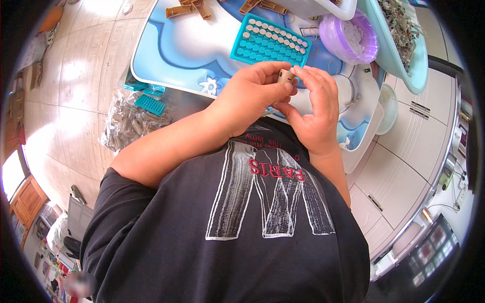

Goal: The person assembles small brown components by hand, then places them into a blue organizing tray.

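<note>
My left hand (252, 90) pinches a small tan cylinder (286, 77) with dark slots in its side, between thumb and fingers. From the other side, my right hand (319, 103) has its fingertips against the cylinder's upper end, its thumb lower down near the left fingers. Whether a smaller part sits under the right fingertips is hidden. Just beyond both hands lies a teal tray (235, 49) with rows of round wells. Pale round pieces (275, 31) fill its far rows and part of the right side.
The tray rests on a blue-and-white table (189, 38). Brown plastic parts (202, 9) lie at its far edge. To the right stand a purple bowl (371, 48) of white pieces and a large pale-green basin (417, 76). A clear bag of parts (121, 123) sits at lower left.
</note>
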